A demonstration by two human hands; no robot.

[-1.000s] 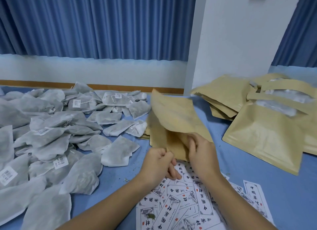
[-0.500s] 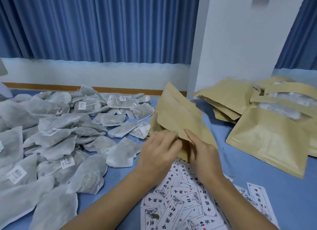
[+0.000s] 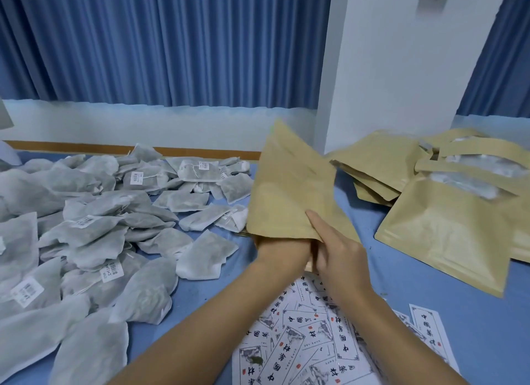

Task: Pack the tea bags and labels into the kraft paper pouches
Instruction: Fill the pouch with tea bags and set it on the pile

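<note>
Left section of the blue-covered bench (image 3: 487, 341): a loose heap of grey-white mesh tea bags (image 3: 94, 235), overlapping one another, several bearing small white barcode stickers (image 3: 111, 271). Behind the heap hangs a pleated blue curtain (image 3: 172, 40). Centre: one flat tan kraft paper pouch (image 3: 289, 189) is held off the bench, tilted, with its mouth towards the person and its far corner pointing up. The left hand (image 3: 279, 248) is inside the mouth of this pouch and hidden beyond the wrist, so whether its fingers are released or clenched cannot be told. The right hand (image 3: 341, 258) grasps the pouch at the right side of the mouth, with the forefinger laid straight along the front face. Beneath both forearms lies a spread of white printed paper labels (image 3: 301, 341) with black characters and red seals, overlapping at various angles. One separate label (image 3: 427, 330) lies just to their right. Right section: a stack of further tan kraft pouches (image 3: 441, 232) lies flat on the bench, some showing clear windows (image 3: 470, 184), well apart from the tea bags. A white pillar (image 3: 401, 69) stands behind the stack.
</note>
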